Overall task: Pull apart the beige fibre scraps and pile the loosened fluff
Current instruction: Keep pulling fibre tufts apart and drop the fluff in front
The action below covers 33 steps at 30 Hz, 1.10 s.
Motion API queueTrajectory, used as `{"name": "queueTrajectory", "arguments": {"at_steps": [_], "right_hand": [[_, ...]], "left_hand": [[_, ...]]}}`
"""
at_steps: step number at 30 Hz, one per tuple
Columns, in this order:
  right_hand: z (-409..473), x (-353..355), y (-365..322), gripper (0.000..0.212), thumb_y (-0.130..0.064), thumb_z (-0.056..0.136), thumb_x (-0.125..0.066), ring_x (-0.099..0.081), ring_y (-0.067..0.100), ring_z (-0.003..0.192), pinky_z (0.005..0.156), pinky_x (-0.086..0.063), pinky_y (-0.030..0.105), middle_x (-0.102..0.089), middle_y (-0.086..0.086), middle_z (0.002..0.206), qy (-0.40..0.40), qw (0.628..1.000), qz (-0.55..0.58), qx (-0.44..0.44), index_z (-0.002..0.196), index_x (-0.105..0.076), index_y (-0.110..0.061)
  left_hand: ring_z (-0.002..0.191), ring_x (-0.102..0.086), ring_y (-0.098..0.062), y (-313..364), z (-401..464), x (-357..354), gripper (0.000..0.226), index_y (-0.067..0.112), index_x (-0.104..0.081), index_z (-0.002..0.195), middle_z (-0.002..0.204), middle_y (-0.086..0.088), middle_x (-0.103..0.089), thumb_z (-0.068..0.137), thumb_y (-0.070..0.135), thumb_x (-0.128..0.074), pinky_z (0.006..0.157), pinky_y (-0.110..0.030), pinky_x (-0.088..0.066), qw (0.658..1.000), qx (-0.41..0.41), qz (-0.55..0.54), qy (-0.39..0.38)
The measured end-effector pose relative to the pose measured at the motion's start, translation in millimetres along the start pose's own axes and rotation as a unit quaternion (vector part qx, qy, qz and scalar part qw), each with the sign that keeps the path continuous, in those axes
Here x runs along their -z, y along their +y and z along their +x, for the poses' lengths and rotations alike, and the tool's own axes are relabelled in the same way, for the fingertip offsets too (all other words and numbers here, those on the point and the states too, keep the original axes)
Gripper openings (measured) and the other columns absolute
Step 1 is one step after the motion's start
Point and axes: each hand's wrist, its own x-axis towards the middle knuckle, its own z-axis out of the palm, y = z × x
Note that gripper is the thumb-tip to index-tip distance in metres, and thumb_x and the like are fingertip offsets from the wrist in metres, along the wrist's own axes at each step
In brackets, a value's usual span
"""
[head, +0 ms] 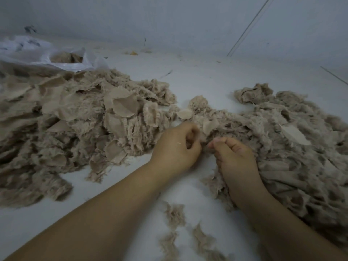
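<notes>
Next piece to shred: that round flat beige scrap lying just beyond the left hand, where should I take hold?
Pinch the round scrap at its near, lower rim, coming from the left hand side. It lies flat with that edge exposed on the white surface; its far edge tucks against fluff.

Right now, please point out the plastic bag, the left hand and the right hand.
plastic bag [33, 51]: head view, crumpled white side.
left hand [176, 147]: head view, back of hand.
right hand [235, 157]: head view, back of hand.

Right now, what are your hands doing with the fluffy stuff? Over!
Left hand and right hand both pinching one scrap between them. Scrap heap left, fluff pile right. Nothing in the way.
</notes>
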Motion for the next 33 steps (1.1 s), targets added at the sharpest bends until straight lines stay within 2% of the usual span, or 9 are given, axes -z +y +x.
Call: {"name": "queueTrajectory", "arguments": {"at_steps": [4, 8, 11, 15, 18, 22, 27, 31, 33], "right_hand": [[2, -1, 2, 0.039, -0.016, 0.098, -0.057, -0.027, 0.004, 0.038, 0.038, -0.024, 0.015, -0.034, -0.007, 0.043, 0.009, 1.0, 0.02, -0.001, 0.059, -0.06, -0.017], [4, -1, 5, 0.043, -0.019, 0.098, -0.058, -0.027, 0.006, 0.042, 0.042, -0.025, 0.019, -0.033, -0.006, 0.046, 0.015, 1.0, 0.009, 0.007, 0.055, -0.06, -0.022], [3, -2, 4, 0.037, -0.023, 0.097, -0.06, -0.034, 0.009, 0.05, 0.05, -0.03, 0.026, -0.04, -0.005, 0.049, 0.012, 0.999, 0.034, 0.016, 0.061, -0.067, -0.019], [-3, 0, -2, 0.041, -0.052, 0.083, -0.064, -0.047, 0.012, 0.055, 0.052, -0.04, 0.025, -0.052, -0.002, 0.055, -0.036, 0.995, 0.092, 0.027, 0.066, -0.066, -0.015], [-1, 3, 0, 0.039, -0.031, 0.094, -0.064, -0.053, 0.021, 0.056, 0.053, -0.044, 0.027, -0.058, 0.011, 0.059, -0.012, 0.993, 0.121, 0.004, 0.069, -0.066, -0.001], [-1, 2, 1, 0.038, -0.014, 0.098, -0.059, -0.058, 0.023, 0.06, 0.06, -0.049, 0.031, -0.064, 0.019, 0.062, -0.024, 0.998, 0.063, 0.019, 0.061, -0.067, -0.008], [-1, 3, 3, 0.026, -0.018, 0.091, -0.071, -0.055, 0.031, 0.077, 0.071, -0.046, 0.051, -0.058, 0.045, 0.092, -0.036, 0.997, 0.073, 0.001, 0.085, -0.062, 0.006], [-1, 3, 2, 0.03, -0.023, 0.094, -0.068, -0.058, 0.033, 0.07, 0.065, -0.053, 0.057, -0.064, 0.039, 0.083, -0.011, 0.997, 0.076, 0.016, 0.082, -0.066, 0.004], [0, 4, 2, 0.027, -0.023, 0.096, -0.063, -0.057, 0.02, 0.056, 0.052, -0.053, 0.035, -0.066, 0.013, 0.06, -0.009, 0.997, 0.075, 0.026, 0.074, -0.074, -0.011]], "left_hand": [[0.073, -0.062, -0.022, 9, 3, 1, 0.017, 0.03, -0.071, 0.095, 0.123, -0.001, -0.057, 0.085, 0.025, -0.058, 0.052, -0.027, -0.041, 0.983, -0.129, 0.131, -0.013], [0.101, -0.065, -0.024, 8, 5, -3, 0.023, 0.035, -0.07, 0.1, 0.154, 0.008, -0.038, 0.09, 0.025, -0.052, 0.062, -0.029, -0.043, 0.975, -0.106, 0.164, -0.105], [0.125, -0.055, -0.016, 10, 4, 0, 0.044, 0.026, -0.063, 0.127, 0.147, 0.009, -0.048, 0.09, 0.021, -0.041, 0.087, -0.036, -0.053, 0.985, -0.095, 0.127, -0.063], [0.087, -0.069, -0.019, 22, -10, 5, 0.038, 0.018, -0.073, 0.108, 0.124, 0.006, -0.067, 0.084, 0.018, -0.043, 0.054, -0.024, -0.047, 0.963, -0.219, 0.155, -0.014], [0.069, -0.067, -0.024, 18, -18, 5, 0.026, 0.009, -0.074, 0.078, 0.096, -0.003, -0.074, 0.076, 0.013, -0.048, 0.05, -0.03, -0.05, 0.953, -0.273, 0.133, 0.008], [0.055, -0.053, -0.017, 13, -13, 6, 0.013, 0.005, -0.057, 0.066, 0.064, 0.004, -0.058, 0.075, -0.001, -0.05, 0.049, -0.033, -0.044, 0.991, -0.1, -0.074, 0.042], [0.044, -0.045, -0.01, 17, -10, 1, 0.025, 0.006, -0.062, 0.071, 0.05, -0.008, -0.054, 0.091, 0.021, -0.067, 0.045, -0.022, -0.036, 0.97, 0.078, -0.224, -0.055], [0.035, -0.036, -0.006, 15, -8, 3, 0.03, 0.002, -0.06, 0.067, 0.04, 0.001, -0.048, 0.095, 0.012, -0.061, 0.042, -0.014, -0.033, 0.94, 0.124, -0.305, -0.085], [0.033, -0.035, -0.006, 12, -4, 4, 0.03, 0.007, -0.061, 0.066, 0.039, 0.002, -0.046, 0.095, 0.007, -0.058, 0.038, -0.014, -0.032, 0.921, 0.159, -0.356, 0.019]]}}
